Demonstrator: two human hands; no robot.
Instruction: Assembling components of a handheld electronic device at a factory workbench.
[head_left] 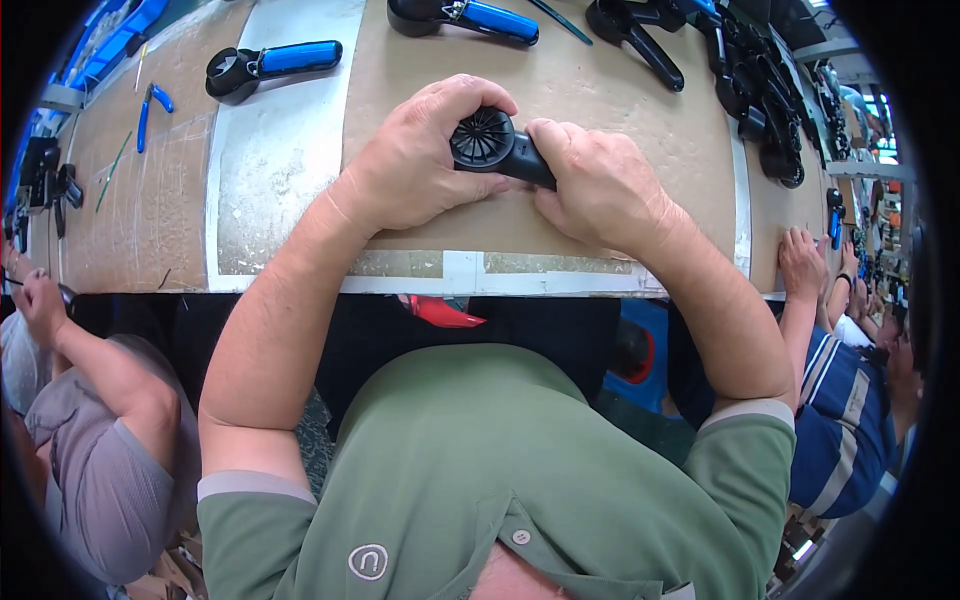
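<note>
- A brown-topped worktable (690,150) spreads beneath the black device (500,145), held between the person's hands.
- Left hand (425,150), on the device's left: thumb and fingers curl round, pinching its round, vaned head.
- Right hand (600,180), on its right: thumb and forefinger grip its handle.
- Blue-handled unit (274,62), lying beyond the device, leftward.
- Blue pliers (143,118), farther left of the device.

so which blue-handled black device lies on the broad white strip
The leftmost one, beyond and left of the left hand, lies mostly on that strip; the top-centre one lies on brown board.
</note>
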